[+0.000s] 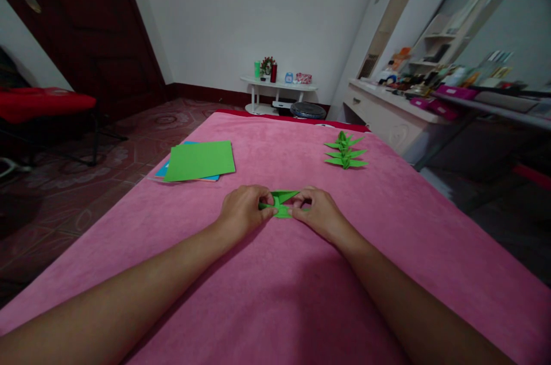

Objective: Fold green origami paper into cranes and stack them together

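A partly folded piece of green origami paper [282, 212] lies between my two hands, over the middle of the pink cloth. My left hand [247, 205] pinches its left side between thumb and fingers. On its right side my right hand [317, 209] pinches it in the same way, thumb nearest me. A flap of the paper rises at the back, between the fingertips. Parts of both ends are hidden by my fingers.
A stack of paper sheets [200, 160], green on top with blue beneath, lies at the left. Several folded green paper figures [345, 152] stand in a row at the right. The pink cloth [267, 307] spreads under everything. Beyond it are a low white table [279, 84] and a cluttered dresser [396, 109].
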Tool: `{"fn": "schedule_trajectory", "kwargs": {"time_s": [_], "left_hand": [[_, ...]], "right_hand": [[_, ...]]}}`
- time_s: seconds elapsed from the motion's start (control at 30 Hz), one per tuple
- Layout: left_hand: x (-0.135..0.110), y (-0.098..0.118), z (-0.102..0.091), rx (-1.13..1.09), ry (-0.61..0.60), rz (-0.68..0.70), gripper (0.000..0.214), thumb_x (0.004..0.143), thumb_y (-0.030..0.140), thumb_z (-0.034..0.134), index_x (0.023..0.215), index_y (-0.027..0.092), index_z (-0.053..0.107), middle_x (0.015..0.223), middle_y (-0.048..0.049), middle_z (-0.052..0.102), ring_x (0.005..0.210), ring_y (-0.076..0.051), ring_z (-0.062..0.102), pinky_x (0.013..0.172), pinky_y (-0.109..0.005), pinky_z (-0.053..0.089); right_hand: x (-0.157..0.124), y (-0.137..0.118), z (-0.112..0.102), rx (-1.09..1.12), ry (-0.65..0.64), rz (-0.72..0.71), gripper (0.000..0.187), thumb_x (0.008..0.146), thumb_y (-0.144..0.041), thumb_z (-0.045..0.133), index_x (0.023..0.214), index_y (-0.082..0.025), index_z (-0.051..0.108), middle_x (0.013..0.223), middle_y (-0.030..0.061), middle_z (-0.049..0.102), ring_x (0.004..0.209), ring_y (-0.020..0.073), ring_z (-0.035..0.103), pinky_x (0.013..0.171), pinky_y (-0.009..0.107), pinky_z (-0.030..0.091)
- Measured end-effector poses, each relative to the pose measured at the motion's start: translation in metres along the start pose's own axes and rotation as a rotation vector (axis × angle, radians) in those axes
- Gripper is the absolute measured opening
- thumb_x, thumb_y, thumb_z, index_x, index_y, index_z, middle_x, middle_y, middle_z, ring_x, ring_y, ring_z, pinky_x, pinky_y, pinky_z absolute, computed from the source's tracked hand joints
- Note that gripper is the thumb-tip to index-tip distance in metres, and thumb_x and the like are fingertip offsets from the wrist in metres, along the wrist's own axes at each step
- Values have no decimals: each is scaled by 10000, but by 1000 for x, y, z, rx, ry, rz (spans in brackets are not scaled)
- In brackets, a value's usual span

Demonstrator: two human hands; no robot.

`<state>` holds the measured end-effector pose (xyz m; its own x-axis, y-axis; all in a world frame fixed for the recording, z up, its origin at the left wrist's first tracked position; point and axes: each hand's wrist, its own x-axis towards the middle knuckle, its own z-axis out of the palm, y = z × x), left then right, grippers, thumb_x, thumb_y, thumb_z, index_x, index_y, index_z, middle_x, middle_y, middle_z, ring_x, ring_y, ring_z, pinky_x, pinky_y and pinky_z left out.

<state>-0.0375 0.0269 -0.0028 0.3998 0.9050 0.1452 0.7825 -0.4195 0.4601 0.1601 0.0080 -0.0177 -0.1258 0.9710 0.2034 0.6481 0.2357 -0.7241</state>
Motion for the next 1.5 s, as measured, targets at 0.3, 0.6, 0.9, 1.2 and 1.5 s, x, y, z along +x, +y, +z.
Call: {"fn": "schedule_trajectory", "kwargs": {"time_s": [0.3, 0.6, 0.9, 1.2, 1.5], "left_hand": [[4, -8, -3, -32, -12, -57, 150, 698, 354, 666, 765, 221, 673, 761, -12, 681, 686, -160, 570, 563, -247, 314], [12, -23, -12, -21, -85, -57, 89, 681, 221, 624, 753, 212, 674, 704, -1, 672, 626, -135, 561, 546, -226, 333], [26, -50, -29, -30, -198, -36, 111, 641, 303, 671, 676, 198, 673, 626, 10, 649, 569, -122, 550, 505, -219, 307], [33, -65, -38, -528, -423, 25, 308, 688, 423, 671, 746, 122, 704, 615, 5, 603, 548, -90, 473, 537, -205, 356], [16, -14, -25, -1003, -367, -154, 491, 650, 452, 744, 1021, 134, 694, 922, -93, 689, 729, -128, 594, 615, -219, 457]], "right_hand": [[0, 0, -3, -27, -2, -29, 121, 645, -143, 673, 764, -165, 670, 796, 30, 641, 727, 148, 585, 677, 260, 454], [0, -1, -3, -25, -6, -9, 117, 644, -150, 684, 759, -169, 679, 783, 24, 627, 724, 145, 593, 679, 260, 466], [0, 3, -2, -42, -37, -26, 142, 663, -158, 669, 803, -170, 695, 808, 30, 625, 745, 151, 587, 704, 271, 458], [-4, -3, -1, -65, 23, 36, 59, 646, -200, 673, 629, -186, 618, 695, 3, 585, 663, 151, 547, 615, 250, 414], [-5, -23, 2, 647, 144, 198, 235, 659, -345, 716, 729, -140, 626, 607, -14, 574, 553, 117, 484, 536, 234, 352]]}}
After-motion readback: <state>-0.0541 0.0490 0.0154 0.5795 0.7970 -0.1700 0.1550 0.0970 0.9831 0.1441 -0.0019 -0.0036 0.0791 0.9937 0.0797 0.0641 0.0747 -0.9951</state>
